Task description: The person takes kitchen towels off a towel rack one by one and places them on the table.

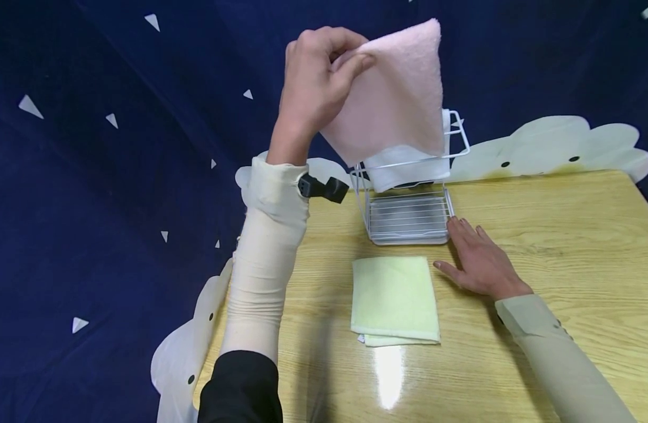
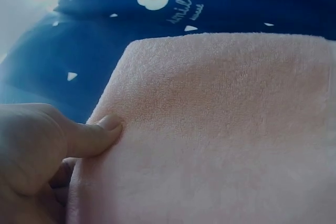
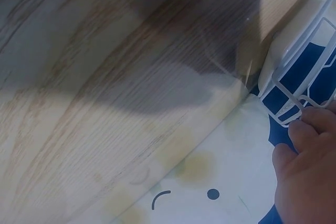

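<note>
My left hand is raised above the table and pinches a folded pink towel by its corner, thumb pressed on the cloth. The towel hangs over a white wire rack that holds a white towel. My right hand lies flat on the wooden table, fingertips touching the rack's right edge. A folded pale green towel lies on the table in front of the rack, just left of the right hand.
A dark blue cloth with white triangles covers the background and the left side. Cream cloud-shaped mats stick out from the table's back and left edges. A black wrist camera mount sits on my left sleeve.
</note>
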